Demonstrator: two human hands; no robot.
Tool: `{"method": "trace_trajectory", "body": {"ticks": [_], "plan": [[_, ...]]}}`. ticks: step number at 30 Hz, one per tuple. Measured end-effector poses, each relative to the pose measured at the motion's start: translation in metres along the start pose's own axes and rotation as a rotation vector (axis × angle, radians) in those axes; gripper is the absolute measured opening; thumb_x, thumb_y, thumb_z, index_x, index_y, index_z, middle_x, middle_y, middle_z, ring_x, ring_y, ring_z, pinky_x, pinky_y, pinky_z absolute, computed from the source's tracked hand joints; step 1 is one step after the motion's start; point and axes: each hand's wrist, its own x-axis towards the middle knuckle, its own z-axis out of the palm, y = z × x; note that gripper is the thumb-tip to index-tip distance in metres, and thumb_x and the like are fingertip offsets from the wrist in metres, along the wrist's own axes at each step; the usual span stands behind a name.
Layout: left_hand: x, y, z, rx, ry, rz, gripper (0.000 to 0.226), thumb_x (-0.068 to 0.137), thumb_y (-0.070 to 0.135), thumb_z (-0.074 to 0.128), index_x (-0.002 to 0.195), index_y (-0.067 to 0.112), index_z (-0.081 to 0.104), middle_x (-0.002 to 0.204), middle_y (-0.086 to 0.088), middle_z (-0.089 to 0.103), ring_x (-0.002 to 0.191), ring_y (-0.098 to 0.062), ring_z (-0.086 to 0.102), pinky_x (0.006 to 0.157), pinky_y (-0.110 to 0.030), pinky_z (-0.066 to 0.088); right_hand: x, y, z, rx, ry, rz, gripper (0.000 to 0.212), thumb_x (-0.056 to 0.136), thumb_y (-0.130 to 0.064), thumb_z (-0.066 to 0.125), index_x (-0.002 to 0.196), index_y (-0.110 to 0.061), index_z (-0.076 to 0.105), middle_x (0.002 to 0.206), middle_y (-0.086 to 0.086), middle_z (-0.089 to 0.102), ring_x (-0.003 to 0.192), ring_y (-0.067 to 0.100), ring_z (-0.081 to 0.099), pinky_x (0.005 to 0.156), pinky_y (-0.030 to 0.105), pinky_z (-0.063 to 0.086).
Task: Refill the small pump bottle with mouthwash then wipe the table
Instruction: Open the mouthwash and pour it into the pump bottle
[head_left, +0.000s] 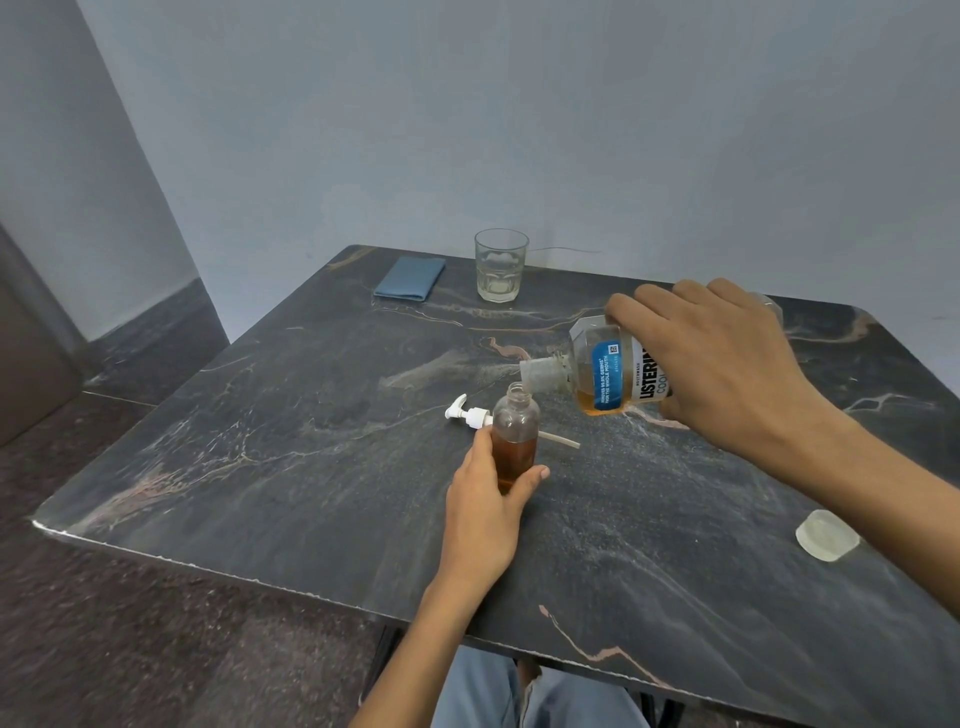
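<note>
A small clear bottle (515, 431) stands upright on the dark marble table (311, 426), uncapped and more than half full of amber liquid. My left hand (485, 512) grips its lower part. My right hand (717, 364) holds the large mouthwash bottle (602, 371) tipped on its side, its open neck just above and right of the small bottle's mouth. Amber mouthwash pools in the lower side of the large bottle. The white pump head (470, 415) with its tube lies on the table behind the small bottle.
A folded blue cloth (410, 278) lies at the far edge of the table, with a clear drinking glass (500, 265) to its right. A translucent cap (827, 535) rests near the table's right front, under my right forearm. Walls close off the back.
</note>
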Motion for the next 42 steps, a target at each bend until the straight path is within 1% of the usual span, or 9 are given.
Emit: {"method": "trace_trajectory", "body": {"ticks": [5, 9, 11, 16, 18, 21, 31, 38, 42], "plan": [[0.0003, 0.0001, 0.0002, -0.001, -0.005, -0.006, 0.05, 0.084, 0.037, 0.066, 0.126, 0.023, 0.044, 0.118, 0.006, 0.058, 0.107, -0.011, 0.054, 0.094, -0.035, 0.047, -0.0001, -0.0001, -0.0006, -0.008, -0.003, -0.001, 0.078, 0.056, -0.021, 0.084, 0.113, -0.026, 0.031, 0.098, -0.004, 0.054, 0.081, 0.018, 0.05, 0.069, 0.029, 0.034], [0.0, -0.0002, -0.0002, 0.0, -0.005, 0.001, 0.05, 0.083, 0.036, 0.066, 0.126, 0.023, 0.045, 0.117, 0.006, 0.058, 0.107, -0.01, 0.054, 0.094, -0.033, 0.047, 0.0004, 0.0003, -0.0011, 0.0, 0.009, -0.001, 0.076, 0.054, -0.02, 0.085, 0.113, -0.025, 0.037, 0.097, -0.003, 0.055, 0.08, 0.019, 0.05, 0.068, 0.029, 0.034], [0.0004, -0.0003, -0.0003, -0.002, -0.005, 0.001, 0.051, 0.083, 0.036, 0.066, 0.127, 0.023, 0.044, 0.118, 0.007, 0.058, 0.108, -0.01, 0.054, 0.094, -0.031, 0.046, 0.0004, -0.0002, -0.0007, -0.003, 0.005, -0.003, 0.076, 0.056, -0.02, 0.084, 0.114, -0.025, 0.035, 0.098, -0.003, 0.055, 0.082, 0.019, 0.051, 0.069, 0.03, 0.035], [0.0009, -0.0018, 0.0001, -0.005, -0.005, -0.003, 0.046, 0.083, 0.036, 0.066, 0.123, 0.022, 0.046, 0.112, 0.005, 0.059, 0.1, -0.01, 0.056, 0.087, -0.028, 0.047, 0.0002, -0.0003, -0.0002, -0.009, 0.01, 0.003, 0.076, 0.055, -0.019, 0.084, 0.113, -0.025, 0.036, 0.098, -0.003, 0.055, 0.083, 0.02, 0.051, 0.067, 0.028, 0.027], [0.0008, -0.0021, 0.0003, -0.005, -0.008, -0.004, 0.047, 0.083, 0.036, 0.066, 0.123, 0.023, 0.045, 0.115, 0.007, 0.058, 0.102, -0.008, 0.055, 0.088, -0.027, 0.046, 0.0004, -0.0008, -0.0004, -0.007, 0.003, 0.003, 0.076, 0.057, -0.02, 0.084, 0.114, -0.026, 0.034, 0.1, -0.003, 0.055, 0.085, 0.02, 0.052, 0.068, 0.028, 0.03], [0.0009, -0.0018, 0.0002, -0.009, -0.011, -0.009, 0.049, 0.083, 0.035, 0.066, 0.125, 0.023, 0.044, 0.117, 0.007, 0.057, 0.105, -0.009, 0.054, 0.092, -0.03, 0.046, 0.0004, -0.0009, -0.0004, -0.009, 0.003, 0.002, 0.077, 0.058, -0.02, 0.083, 0.114, -0.027, 0.031, 0.101, -0.004, 0.055, 0.085, 0.019, 0.051, 0.069, 0.027, 0.03], [0.0008, -0.001, 0.0006, -0.006, -0.007, -0.006, 0.048, 0.083, 0.036, 0.066, 0.124, 0.025, 0.044, 0.116, 0.008, 0.057, 0.106, -0.009, 0.054, 0.094, -0.035, 0.047, 0.0003, -0.0005, -0.0011, 0.012, 0.021, -0.001, 0.074, 0.056, -0.018, 0.084, 0.114, -0.025, 0.039, 0.099, -0.001, 0.056, 0.084, 0.021, 0.052, 0.068, 0.028, 0.028], [0.0002, -0.0009, 0.0004, -0.001, -0.006, -0.004, 0.051, 0.083, 0.036, 0.066, 0.127, 0.022, 0.044, 0.12, 0.007, 0.057, 0.108, -0.01, 0.054, 0.096, -0.036, 0.047, -0.0002, -0.0005, -0.0011, 0.012, 0.031, -0.001, 0.072, 0.055, -0.018, 0.085, 0.113, -0.024, 0.041, 0.097, -0.001, 0.057, 0.082, 0.022, 0.052, 0.067, 0.029, 0.031], [0.0005, -0.001, 0.0006, -0.006, -0.01, -0.005, 0.052, 0.083, 0.036, 0.066, 0.128, 0.023, 0.043, 0.121, 0.008, 0.056, 0.11, -0.01, 0.053, 0.097, -0.033, 0.046, -0.0002, 0.0001, -0.0011, 0.024, 0.04, -0.003, 0.071, 0.055, -0.018, 0.085, 0.112, -0.022, 0.043, 0.096, 0.001, 0.058, 0.081, 0.023, 0.053, 0.067, 0.03, 0.031]]}}
